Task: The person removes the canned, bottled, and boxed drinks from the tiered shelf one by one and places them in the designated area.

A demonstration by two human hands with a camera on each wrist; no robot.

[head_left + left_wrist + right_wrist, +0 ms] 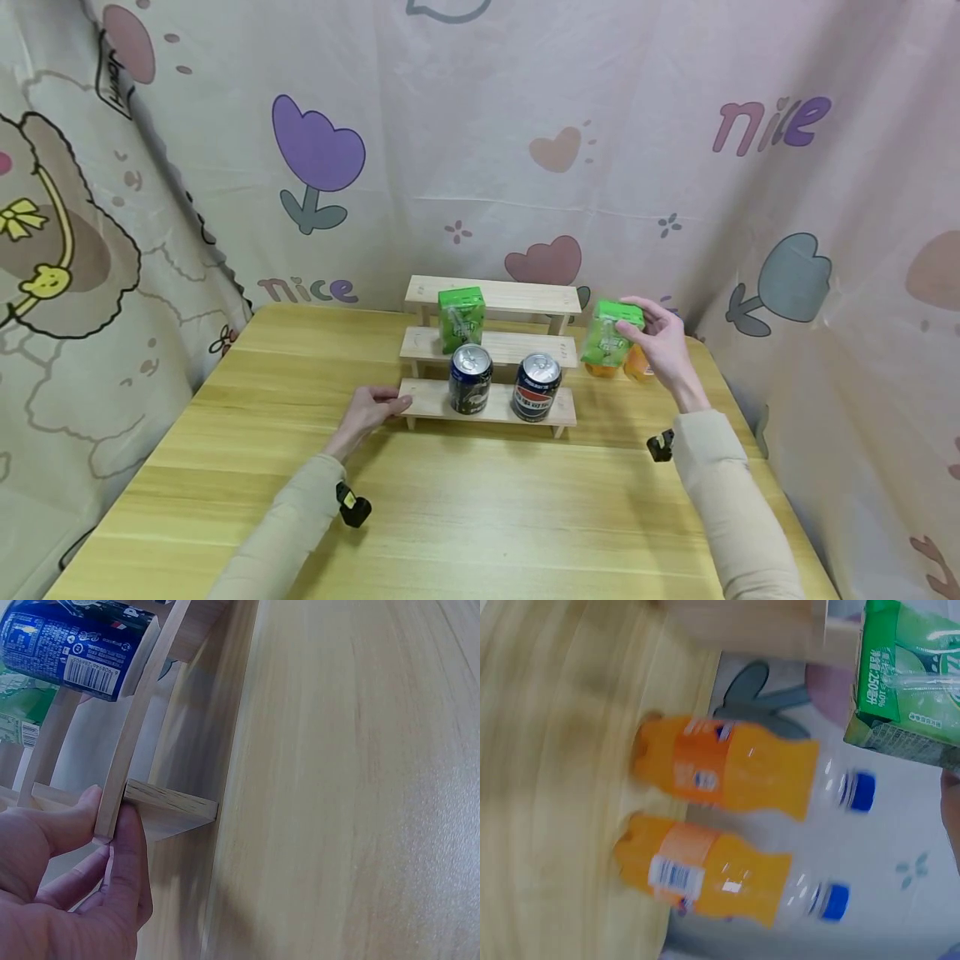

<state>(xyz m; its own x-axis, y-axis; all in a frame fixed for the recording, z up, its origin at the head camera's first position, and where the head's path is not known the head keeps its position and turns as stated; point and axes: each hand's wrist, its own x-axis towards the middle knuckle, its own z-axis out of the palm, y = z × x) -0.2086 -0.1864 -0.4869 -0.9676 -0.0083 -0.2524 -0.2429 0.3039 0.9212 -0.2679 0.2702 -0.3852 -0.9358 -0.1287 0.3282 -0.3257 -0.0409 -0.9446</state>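
Note:
A three-step wooden shelf (432, 404) stands at the table's back. My left hand (367, 412) pinches the left end of its lowest step (120, 761) between thumb and fingers. On that step are two dark blue cola cans, a left can (470, 390) and a right can (536, 392). A green juice carton (461, 321) stands on the middle step. To the right of the shelf, my right hand (667, 346) grips another green juice carton (606, 333) off the table. This carton (911, 682) appears only in part in the right wrist view.
Two orange soda bottles with blue caps, one bottle (727, 765) and another bottle (705, 870), stand right of the shelf, partly behind the held carton in the head view. A patterned curtain (450, 150) hangs behind the wooden table (465, 517).

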